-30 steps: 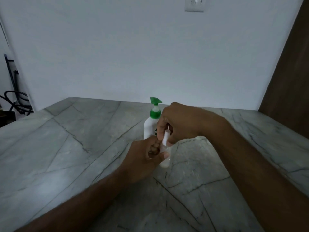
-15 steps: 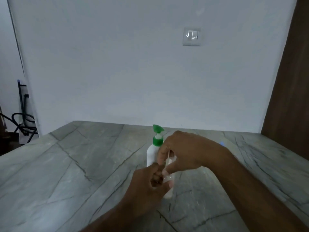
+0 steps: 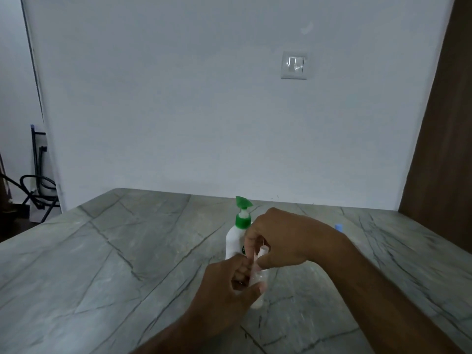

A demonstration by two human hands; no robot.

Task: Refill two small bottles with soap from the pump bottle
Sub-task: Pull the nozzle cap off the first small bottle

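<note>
A white pump bottle [image 3: 233,241] with a green pump head stands upright on the grey stone table [image 3: 127,264]. Just in front of it, my left hand [image 3: 229,284] grips a small clear bottle [image 3: 259,279] that stands on the table. My right hand [image 3: 278,241] pinches the small bottle's white cap [image 3: 263,251] at its top. A small blue-capped object [image 3: 338,227], perhaps the second small bottle, peeks out behind my right wrist; most of it is hidden.
The table meets a white wall with a switch plate [image 3: 293,65]. A brown wooden panel [image 3: 444,123] rises at the right. Black cables and a stand [image 3: 38,190] lie on the floor past the table's left edge.
The camera has tilted upward, so hands and bottles sit lower in the frame. Both hands stay on the small bottle, the right one still at its cap.
</note>
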